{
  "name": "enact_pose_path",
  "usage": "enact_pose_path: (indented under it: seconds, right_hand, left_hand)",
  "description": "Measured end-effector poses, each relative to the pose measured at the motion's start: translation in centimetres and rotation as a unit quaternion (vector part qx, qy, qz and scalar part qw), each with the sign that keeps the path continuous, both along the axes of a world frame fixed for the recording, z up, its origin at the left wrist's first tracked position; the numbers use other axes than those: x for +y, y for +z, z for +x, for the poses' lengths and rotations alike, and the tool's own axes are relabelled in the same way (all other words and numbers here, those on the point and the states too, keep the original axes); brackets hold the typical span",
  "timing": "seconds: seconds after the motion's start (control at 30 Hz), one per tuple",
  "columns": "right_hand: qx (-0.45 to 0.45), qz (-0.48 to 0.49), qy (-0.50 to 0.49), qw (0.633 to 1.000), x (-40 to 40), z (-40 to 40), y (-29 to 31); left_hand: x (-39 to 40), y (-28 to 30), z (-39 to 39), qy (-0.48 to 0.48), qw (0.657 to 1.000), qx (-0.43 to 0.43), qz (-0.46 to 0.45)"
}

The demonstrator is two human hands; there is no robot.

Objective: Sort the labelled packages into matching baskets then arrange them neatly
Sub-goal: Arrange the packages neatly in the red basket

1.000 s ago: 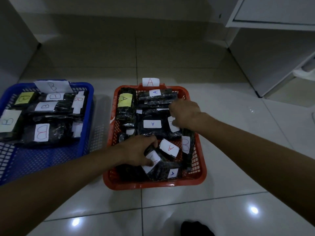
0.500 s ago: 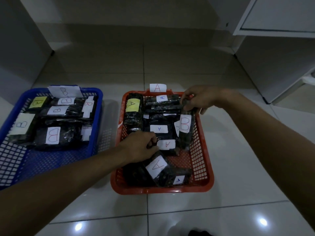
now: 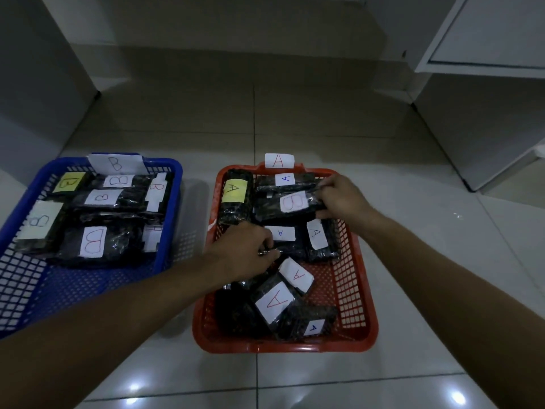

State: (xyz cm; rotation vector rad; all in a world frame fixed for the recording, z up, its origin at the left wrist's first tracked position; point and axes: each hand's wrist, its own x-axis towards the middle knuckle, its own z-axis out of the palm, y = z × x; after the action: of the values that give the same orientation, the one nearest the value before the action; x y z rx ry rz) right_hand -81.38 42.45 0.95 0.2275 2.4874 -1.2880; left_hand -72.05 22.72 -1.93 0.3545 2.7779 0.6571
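A: B pack (image 3: 290, 203)?
B: In the red basket (image 3: 358, 305), far end; right hand (image 3: 343, 199) pinches its right edge; looks light, soft, slick film, so grip an end.
A: Left hand (image 3: 244, 249)?
B: Fingers curled on an A pack (image 3: 287, 242) edge.
A: Room?
B: Glossy floor tiles (image 3: 324, 385); blue basket (image 3: 88, 287) left; dim.

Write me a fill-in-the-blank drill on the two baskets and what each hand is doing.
1. The right hand grips a package whose label reads ____.
2. That package is over the ____ basket.
3. The blue basket carries a tag with the letter ____.
4. The left hand is inside the basket tagged ____.

Missing words: B; red; B; A
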Motion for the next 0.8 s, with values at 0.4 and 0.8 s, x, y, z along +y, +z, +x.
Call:
enact_pose_path:
  seconds: [0.4,0.8]
  right_hand:
    - [0.232,0.327,0.227,0.887,-0.7,2.2,-3.3]
    - [0.245,0.370,0.244,0.862,-0.2,1.9,-3.4]
  left_hand:
    - [0.1,0.0,2.7,-0.119,0.985,-0.125,-0.028]
    - [-0.2,-0.5,2.4,-0.096,0.986,-0.138,-0.017]
